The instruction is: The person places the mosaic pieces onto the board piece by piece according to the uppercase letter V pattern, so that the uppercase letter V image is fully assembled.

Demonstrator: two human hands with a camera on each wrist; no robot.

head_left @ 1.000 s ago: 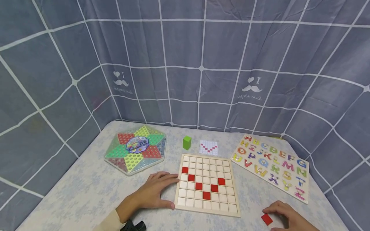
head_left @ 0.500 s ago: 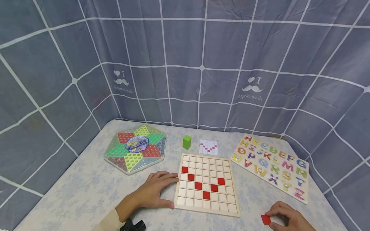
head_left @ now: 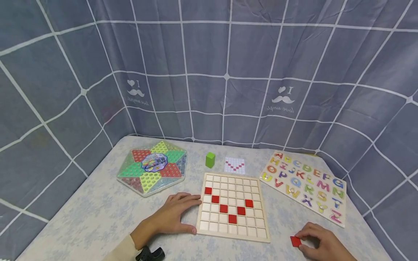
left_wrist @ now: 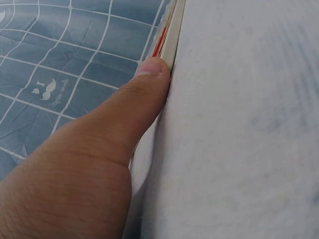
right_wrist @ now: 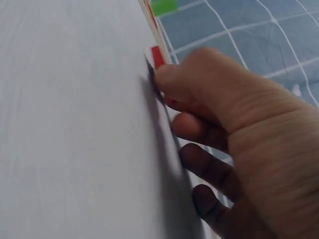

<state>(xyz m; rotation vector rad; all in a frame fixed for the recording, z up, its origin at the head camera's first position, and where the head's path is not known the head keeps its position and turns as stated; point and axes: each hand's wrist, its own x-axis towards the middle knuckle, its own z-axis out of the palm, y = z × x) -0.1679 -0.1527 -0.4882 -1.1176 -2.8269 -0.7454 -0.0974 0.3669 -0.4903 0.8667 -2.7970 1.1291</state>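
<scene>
A wooden grid board (head_left: pixel 233 237) with pale square tiles lies in the middle of the table in the head view. Several red tiles (head_left: pixel 232 219) sit in its cells, stepping down from the left and up again to the right. My left hand (head_left: pixel 174 215) rests at the board's left side, fingers stretched and thumb at the near corner. In the left wrist view the thumb (left_wrist: pixel 134 94) touches the board's edge. To the right of the board, my right hand (head_left: pixel 321 242) pinches a loose red tile (head_left: pixel 295 241) between thumb and fingers, close over the table.
Behind the board stand a green block (head_left: pixel 210 160) and a small pattern card (head_left: pixel 234 165) with a pink V-shaped line of squares. A hexagonal Chinese checkers set (head_left: pixel 153 168) lies at left, an alphabet puzzle board (head_left: pixel 305 186) at right. A grid-patterned curtain (head_left: pixel 209 90) encloses the table.
My right hand has closed on the loose red tile and shifted it slightly left and away from me. The left hand has stayed at the board's edge.
</scene>
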